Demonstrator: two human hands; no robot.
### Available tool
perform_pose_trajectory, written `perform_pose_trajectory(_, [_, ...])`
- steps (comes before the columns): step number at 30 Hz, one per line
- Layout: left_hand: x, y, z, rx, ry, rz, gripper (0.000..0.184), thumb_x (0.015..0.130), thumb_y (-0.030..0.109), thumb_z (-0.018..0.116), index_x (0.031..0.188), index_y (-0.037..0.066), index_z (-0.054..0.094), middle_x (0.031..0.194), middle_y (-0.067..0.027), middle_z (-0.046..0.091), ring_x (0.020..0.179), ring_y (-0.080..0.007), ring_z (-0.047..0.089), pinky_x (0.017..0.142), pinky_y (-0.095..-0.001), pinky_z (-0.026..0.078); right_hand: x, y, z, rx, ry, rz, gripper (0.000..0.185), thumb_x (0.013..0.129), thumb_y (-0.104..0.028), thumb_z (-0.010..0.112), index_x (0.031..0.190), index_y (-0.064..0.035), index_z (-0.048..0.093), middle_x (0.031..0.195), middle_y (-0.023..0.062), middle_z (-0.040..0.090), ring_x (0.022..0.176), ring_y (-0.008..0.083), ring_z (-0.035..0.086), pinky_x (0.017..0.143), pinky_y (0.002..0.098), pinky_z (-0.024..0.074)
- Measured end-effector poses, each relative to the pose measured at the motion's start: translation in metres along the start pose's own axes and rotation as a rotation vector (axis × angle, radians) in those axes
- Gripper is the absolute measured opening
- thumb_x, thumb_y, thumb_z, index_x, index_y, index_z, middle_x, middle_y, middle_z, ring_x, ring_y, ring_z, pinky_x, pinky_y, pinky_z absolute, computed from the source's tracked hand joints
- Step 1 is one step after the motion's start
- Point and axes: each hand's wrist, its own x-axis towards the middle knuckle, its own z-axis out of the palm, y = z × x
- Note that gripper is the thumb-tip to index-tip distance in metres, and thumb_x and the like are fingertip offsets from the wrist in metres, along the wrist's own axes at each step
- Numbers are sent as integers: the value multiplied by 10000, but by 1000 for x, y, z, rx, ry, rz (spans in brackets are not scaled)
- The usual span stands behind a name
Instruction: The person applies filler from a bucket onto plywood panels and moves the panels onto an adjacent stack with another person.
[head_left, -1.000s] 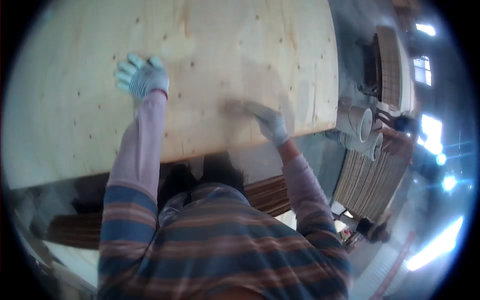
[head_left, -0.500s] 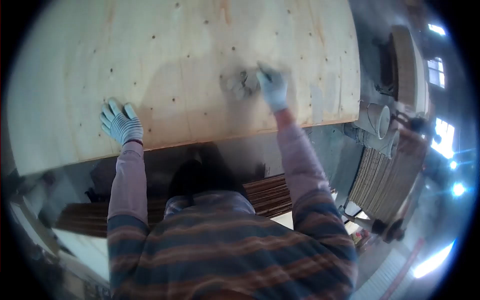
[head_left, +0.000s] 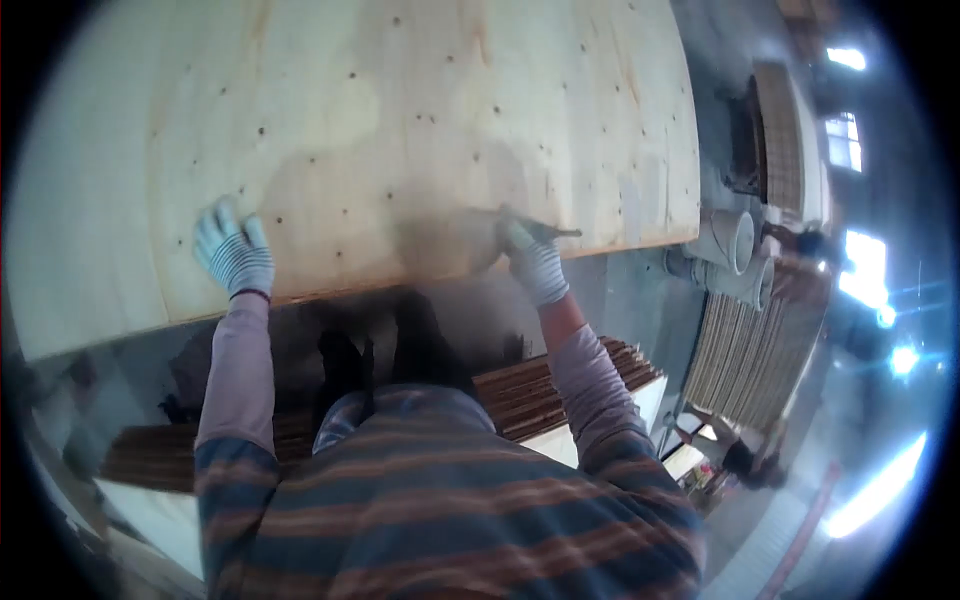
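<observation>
A large pale wooden panel (head_left: 330, 100) dotted with small dark spots lies in front of me. My left hand (head_left: 236, 252), in a striped white glove, rests on the panel near its front edge, fingers apart and slightly bent. Also gloved, my right hand (head_left: 537, 262) is closed around a thin dark scraper (head_left: 567, 233) close to the same edge. One end of the scraper points right past the hand; its other end is blurred by motion over the panel. A faint darker smear or shadow lies left of it.
Behind me is a stack of brown-edged sheets (head_left: 540, 395). Two pale buckets (head_left: 738, 243) stand off the panel's right corner, with stacked boards (head_left: 735, 345) nearby. Another board stack (head_left: 785, 140) is farther back. A person (head_left: 745, 460) is at the right.
My right hand has moved toward the panel's front edge, and the scraper has turned more sideways. My left hand stays on the panel. The view has shifted slightly.
</observation>
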Motion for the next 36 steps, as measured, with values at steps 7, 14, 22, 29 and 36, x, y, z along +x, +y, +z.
perform_pose_trajectory(7, [2,-12,-3,50,-21,-143,517,837,351,535,1257,62,450,1309,-179,416,1212,-385,368,990,-538,290,99,-37,53,-237,-274,20,256,880,-93,586,1109,11,634,1044,129,680,897,186,656,775,313,524])
perform_pose_trajectory(14, [7,-23,-4,81,30,-106,531,808,326,533,1250,53,424,1242,-194,435,1206,-404,364,983,-558,280,-63,14,75,-321,150,124,255,882,-40,580,1125,-3,647,1090,80,660,978,205,620,877,311,493])
perform_pose_trajectory(22, [95,-81,7,78,64,-199,493,829,319,542,1259,95,454,1279,-173,423,1213,-375,375,990,-519,302,148,-57,148,933,-76,156,317,909,-158,551,1209,-54,555,1119,34,620,1013,125,571,863,251,462])
perform_pose_trajectory(29, [107,-82,16,33,31,-167,535,837,314,551,1289,49,444,1295,-202,423,1201,-403,379,995,-524,297,462,-116,161,-1378,-172,-535,342,855,-372,589,1092,-143,681,1008,121,690,909,239,649,826,320,497])
perform_pose_trajectory(36, [98,-84,8,90,22,-159,490,871,357,512,1283,103,434,1298,-161,431,1184,-354,397,983,-519,308,165,-49,132,-484,-326,59,279,855,-186,667,1118,-93,673,1069,110,684,971,148,638,869,281,491])
